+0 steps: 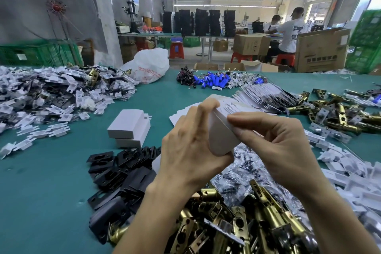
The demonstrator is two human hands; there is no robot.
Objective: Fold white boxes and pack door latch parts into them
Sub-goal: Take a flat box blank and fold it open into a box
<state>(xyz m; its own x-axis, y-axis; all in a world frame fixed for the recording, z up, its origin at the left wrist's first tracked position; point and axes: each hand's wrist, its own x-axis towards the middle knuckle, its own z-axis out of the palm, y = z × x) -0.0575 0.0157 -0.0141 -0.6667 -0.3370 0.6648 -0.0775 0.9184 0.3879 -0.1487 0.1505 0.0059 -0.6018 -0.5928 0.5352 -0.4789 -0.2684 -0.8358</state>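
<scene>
- Nearest the camera, a heap of brass latch bolts [249, 225] lies on the teal tabletop [47, 196].
- Just left of it is a pile of black plates [121, 175].
- Behind the bolts and under the hands lie clear bags of screws [245, 169].
- The left hand [189, 150] holds a white box [221, 138] above these piles, clear of the tabletop. Its fingers [206, 109] are curled over the box's top and its thumb is under the lower end.
- The right hand [276, 142] pinches the box's upper right edge between thumb and forefinger. The other fingers are bent loosely behind.
- To the right, white plastic pieces [350, 179] spread along the table edge.
- Left of the hands, two closed white boxes [128, 128] sit stacked one on the other.
- Behind the hands, a fanned row of flat box blanks [266, 95] leans across the tabletop.
- More brass latches [334, 113] lie to the right of it.
- Far left is a wide heap of white plastic pieces and bagged parts [51, 93].
- Further back is a cluster of blue batteries with wires [214, 82], with a white plastic bag [147, 66] to its left.
- Beyond the tabletop are green crates [39, 52] and cardboard cartons [321, 49].
- Two people [290, 33] sit on red stools at another bench.
</scene>
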